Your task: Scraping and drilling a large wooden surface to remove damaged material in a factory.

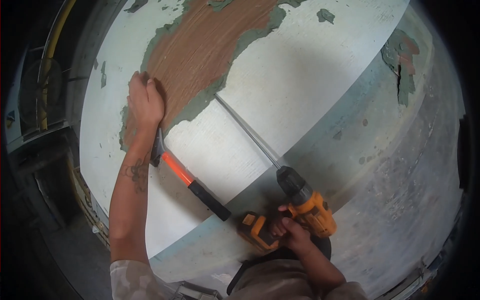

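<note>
My right hand (295, 235) is wrapped round the grip of a yellow and black cordless drill (312, 212). A long thin bit (250, 135) runs from its chuck up and to the left, its tip at the ragged green edge of a bare brown patch (200, 45). My left hand (146, 102) lies on that patch near its left edge, fingers loosely together, thumb apart, holding nothing that I can see. Beside my left forearm rests a hammer-like tool (179, 169) with an orange shaft and black grip; the forearm partly hides its dark head.
The broad curved work surface (295, 75) is white, with flaking green spots. A blue-green band (350, 120) crosses it toward the right, and a grey scuffed area (400, 200) lies beyond. At the far left stand a yellow pipe (50, 55) and dark framework.
</note>
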Available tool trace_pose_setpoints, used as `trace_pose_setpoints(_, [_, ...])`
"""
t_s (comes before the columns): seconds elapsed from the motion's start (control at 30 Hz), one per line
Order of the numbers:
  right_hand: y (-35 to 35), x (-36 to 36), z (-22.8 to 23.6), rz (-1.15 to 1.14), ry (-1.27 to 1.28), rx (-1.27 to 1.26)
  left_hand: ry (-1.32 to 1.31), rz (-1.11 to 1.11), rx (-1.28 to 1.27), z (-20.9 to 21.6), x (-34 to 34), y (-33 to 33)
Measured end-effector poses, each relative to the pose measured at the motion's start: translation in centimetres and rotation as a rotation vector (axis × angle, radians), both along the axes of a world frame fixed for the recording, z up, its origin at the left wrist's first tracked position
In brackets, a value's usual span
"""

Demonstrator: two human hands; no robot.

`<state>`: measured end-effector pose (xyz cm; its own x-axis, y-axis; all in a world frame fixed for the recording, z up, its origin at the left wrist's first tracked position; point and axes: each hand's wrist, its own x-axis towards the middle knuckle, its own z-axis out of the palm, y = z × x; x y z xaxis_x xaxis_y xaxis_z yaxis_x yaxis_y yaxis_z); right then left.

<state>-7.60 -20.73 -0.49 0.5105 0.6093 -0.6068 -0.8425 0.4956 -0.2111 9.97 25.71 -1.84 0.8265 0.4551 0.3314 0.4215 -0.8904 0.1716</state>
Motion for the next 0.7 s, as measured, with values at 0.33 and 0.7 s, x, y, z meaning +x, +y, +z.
trace_pose_setpoints(0.33, [-2.3, 3.2, 3.5, 0.175, -0.145, -0.393, -0.012, -0.002, -0.048, -0.2, 0.2, 0.1])
trace_pose_setpoints(0.7, [0.0, -1.2, 0.0, -0.067, -0.003, 0.044, 0.057, 0.019, -0.076, -0.6, -0.1, 0.2])
